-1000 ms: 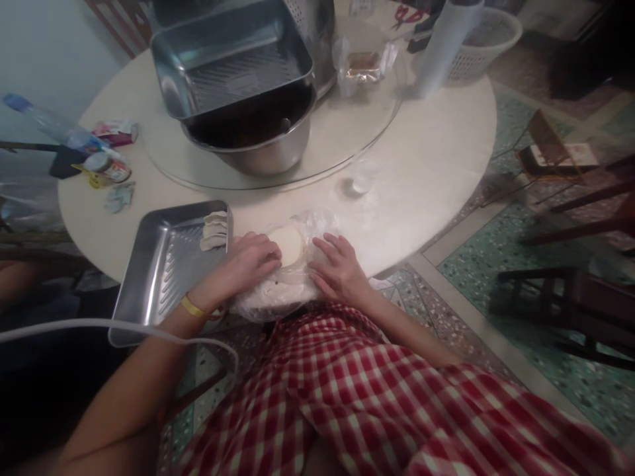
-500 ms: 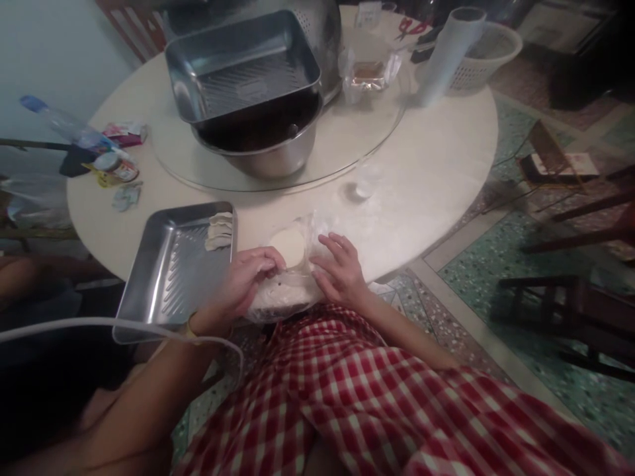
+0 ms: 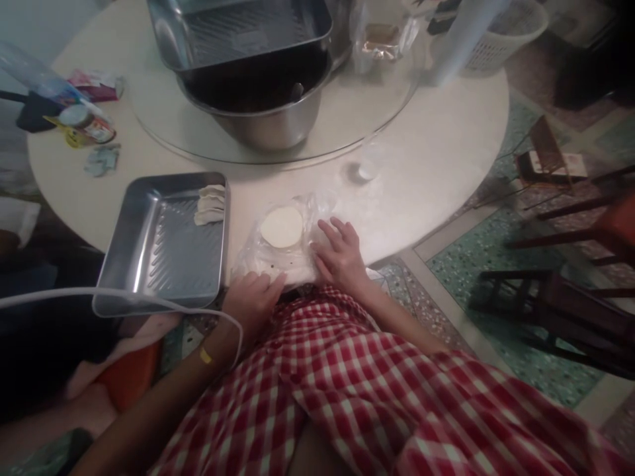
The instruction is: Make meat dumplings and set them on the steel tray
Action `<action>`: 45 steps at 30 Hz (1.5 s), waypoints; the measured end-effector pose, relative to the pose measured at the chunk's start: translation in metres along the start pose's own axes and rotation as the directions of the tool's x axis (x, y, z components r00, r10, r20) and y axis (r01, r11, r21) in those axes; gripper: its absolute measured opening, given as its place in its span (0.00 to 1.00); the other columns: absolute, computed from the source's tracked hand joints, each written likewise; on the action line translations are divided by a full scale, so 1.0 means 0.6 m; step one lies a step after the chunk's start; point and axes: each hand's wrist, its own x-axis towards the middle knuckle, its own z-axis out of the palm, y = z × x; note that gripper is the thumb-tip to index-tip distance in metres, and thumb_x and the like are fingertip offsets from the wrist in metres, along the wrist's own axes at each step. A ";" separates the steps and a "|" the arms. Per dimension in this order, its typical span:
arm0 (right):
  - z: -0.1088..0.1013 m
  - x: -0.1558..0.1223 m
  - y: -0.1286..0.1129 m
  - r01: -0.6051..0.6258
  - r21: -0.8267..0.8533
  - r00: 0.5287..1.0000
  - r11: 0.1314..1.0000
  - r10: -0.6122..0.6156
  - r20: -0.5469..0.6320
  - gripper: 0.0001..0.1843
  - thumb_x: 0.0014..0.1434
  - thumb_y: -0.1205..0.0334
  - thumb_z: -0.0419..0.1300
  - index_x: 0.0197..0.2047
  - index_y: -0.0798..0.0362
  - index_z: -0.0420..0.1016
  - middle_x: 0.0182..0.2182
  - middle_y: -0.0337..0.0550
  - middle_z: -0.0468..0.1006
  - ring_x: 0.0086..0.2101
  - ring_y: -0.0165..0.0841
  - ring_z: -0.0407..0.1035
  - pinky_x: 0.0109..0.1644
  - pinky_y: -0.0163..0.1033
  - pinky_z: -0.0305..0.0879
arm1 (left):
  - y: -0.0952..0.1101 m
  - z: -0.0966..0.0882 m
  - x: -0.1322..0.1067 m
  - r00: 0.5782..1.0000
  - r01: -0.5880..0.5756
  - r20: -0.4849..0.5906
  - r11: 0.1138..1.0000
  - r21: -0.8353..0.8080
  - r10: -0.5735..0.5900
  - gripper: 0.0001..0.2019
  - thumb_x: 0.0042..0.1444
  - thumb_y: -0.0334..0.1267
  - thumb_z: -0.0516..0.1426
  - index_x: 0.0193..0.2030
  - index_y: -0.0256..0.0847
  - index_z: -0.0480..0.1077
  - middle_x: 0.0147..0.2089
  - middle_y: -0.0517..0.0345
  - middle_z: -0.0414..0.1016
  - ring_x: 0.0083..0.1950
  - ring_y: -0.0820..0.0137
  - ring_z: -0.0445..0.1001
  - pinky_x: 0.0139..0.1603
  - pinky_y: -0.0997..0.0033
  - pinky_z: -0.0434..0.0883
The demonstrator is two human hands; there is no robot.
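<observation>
A flat round dough wrapper (image 3: 282, 227) lies on a crumpled clear plastic sheet (image 3: 251, 254) at the table's near edge. My left hand (image 3: 251, 301) is at the sheet's near left edge, its fingers closed on the plastic; their tips are partly hidden. To the right of the wrapper, my right hand (image 3: 340, 258) rests on the sheet with its fingers apart and slightly bent. Several folded dumplings (image 3: 210, 205) sit in a row in the upper right corner of a metal tray (image 3: 224, 251), left of the sheet.
A small white lump (image 3: 367, 170) lies on the floured table (image 3: 421, 152). Beyond, a steel bowl (image 3: 278, 125) with a second metal tray (image 3: 238, 49) over it stands on the glass turntable (image 3: 364, 122). A white cable (image 3: 163, 301) crosses before the near tray. A jar (image 3: 89, 123) stands left.
My left hand has drawn back toward me, bringing the lifted plastic flap down to the table edge. The wrapper now shows whole. My right hand stays by the sheet; the view has tilted down.
</observation>
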 end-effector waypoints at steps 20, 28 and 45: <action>0.001 -0.002 0.002 0.059 0.006 0.996 0.998 -0.058 -0.071 0.11 0.61 0.62 0.57 0.47 0.51 0.75 0.60 0.51 0.68 0.64 0.46 0.55 0.65 0.59 0.55 | -0.081 -0.055 0.112 0.993 0.094 -0.039 0.953 -0.287 -0.110 0.12 0.60 0.31 0.50 0.30 0.40 0.73 0.32 0.53 0.73 0.39 0.61 0.66 0.40 0.59 0.61; 0.011 -0.004 0.012 0.157 0.035 0.977 0.987 -0.150 -0.153 0.12 0.58 0.68 0.62 0.47 0.53 0.73 0.58 0.56 0.69 0.61 0.52 0.59 0.61 0.63 0.61 | -0.070 -0.066 0.106 0.993 0.120 0.030 0.978 -0.168 -0.116 0.13 0.65 0.41 0.49 0.39 0.40 0.73 0.41 0.52 0.73 0.44 0.62 0.66 0.43 0.60 0.59; 0.007 -0.005 0.007 0.158 0.009 0.977 0.987 -0.155 -0.146 0.12 0.58 0.68 0.62 0.47 0.54 0.74 0.58 0.57 0.69 0.60 0.54 0.61 0.59 0.64 0.63 | -0.083 -0.061 0.116 0.986 0.141 0.131 0.943 -0.300 -0.106 0.08 0.62 0.42 0.55 0.40 0.43 0.73 0.43 0.55 0.73 0.49 0.62 0.66 0.47 0.60 0.59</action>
